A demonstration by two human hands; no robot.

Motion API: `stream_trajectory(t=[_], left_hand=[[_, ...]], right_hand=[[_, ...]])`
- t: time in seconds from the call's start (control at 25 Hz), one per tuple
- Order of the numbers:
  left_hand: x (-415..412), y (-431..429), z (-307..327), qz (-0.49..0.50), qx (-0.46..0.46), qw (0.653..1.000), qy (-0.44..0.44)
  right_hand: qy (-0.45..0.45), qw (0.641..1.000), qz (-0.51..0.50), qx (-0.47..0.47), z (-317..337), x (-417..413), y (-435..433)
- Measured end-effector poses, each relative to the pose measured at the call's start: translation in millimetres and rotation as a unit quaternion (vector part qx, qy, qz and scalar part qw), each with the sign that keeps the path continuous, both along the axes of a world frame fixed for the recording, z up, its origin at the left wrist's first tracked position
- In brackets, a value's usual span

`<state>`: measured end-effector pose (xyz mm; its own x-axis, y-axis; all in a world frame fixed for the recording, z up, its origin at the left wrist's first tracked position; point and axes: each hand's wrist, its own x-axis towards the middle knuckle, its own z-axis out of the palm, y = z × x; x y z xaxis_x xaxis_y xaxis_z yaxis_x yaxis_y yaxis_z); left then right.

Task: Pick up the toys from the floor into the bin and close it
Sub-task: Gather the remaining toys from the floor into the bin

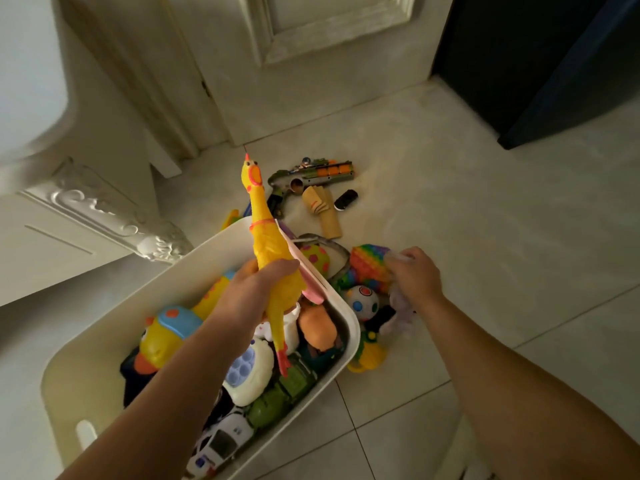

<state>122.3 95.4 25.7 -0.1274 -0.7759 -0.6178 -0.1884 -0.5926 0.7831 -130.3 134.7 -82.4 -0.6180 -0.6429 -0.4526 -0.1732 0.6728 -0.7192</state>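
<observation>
My left hand (247, 296) grips a yellow rubber chicken (266, 247) by its body, head up, over the white bin (349, 327). The bin holds several toys, among them a yellow duck toy (162, 336), a white toy car (221, 441) and green vehicles (277, 400). My right hand (414, 277) is on the floor pile to the bin's right, fingers curled on a pale lilac soft toy (401, 306) beside a rainbow pop toy (369, 266). A spotted ball (362, 301) and a spotted egg (315, 259) lie close by.
Farther off on the tiled floor lie a green and orange toy gun (311, 174), a tan wooden piece (323, 211) and a small black object (345, 199). An ornate white cabinet (104, 209) stands left, a white door (311, 64) behind, dark furniture (554, 64) at the right.
</observation>
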Motion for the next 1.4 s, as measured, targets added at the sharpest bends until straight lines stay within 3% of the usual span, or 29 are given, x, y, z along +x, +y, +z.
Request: stream_trajectory(t=[0.12, 0.2, 0.28, 0.48, 0.6, 0.76, 0.84, 0.92, 1.04, 1.24, 1.4], left_hand=[[-1, 4, -5, 0.003, 0.016, 1.000, 0.018], [0, 8, -6, -0.002, 0.019, 1.000, 0.022], [4, 12, -6, -0.010, 0.015, 1.000, 0.015], [27, 24, -1, -0.007, -0.013, 1.000, 0.010], [45, 30, 0, 0.007, -0.017, 1.000, -0.002], [73, 45, 8, -0.002, -0.021, 0.999, -0.029], [91, 52, 11, 0.019, -0.020, 0.998, -0.050], [109, 61, 16, 0.047, -0.020, 0.997, -0.065], [131, 76, 25, 0.087, -0.015, 0.993, -0.074], [155, 92, 39, 0.088, -0.020, 0.993, -0.081], [155, 90, 28, -0.018, 0.017, 0.994, -0.105]], right_hand=[[0.059, 0.989, 0.107, 0.085, 7, -7, -11], [0.137, 0.953, 0.232, 0.136, 2, 8, -21], [0.241, 0.915, 0.293, 0.139, -7, 24, -28], [0.301, 0.898, 0.263, 0.184, -16, 27, -24], [0.348, 0.893, 0.241, 0.156, -3, 16, -14], [0.289, 0.946, 0.144, 0.022, 58, 6, -8], [0.213, 0.968, 0.110, -0.076, 104, 16, -11], [0.110, 0.974, 0.094, -0.177, 149, 36, -11], [0.012, 0.960, 0.124, -0.252, 196, 75, -6], [-0.013, 0.962, 0.194, -0.192, 192, 141, 21], [0.037, 0.980, 0.170, -0.101, 158, 163, 31]])
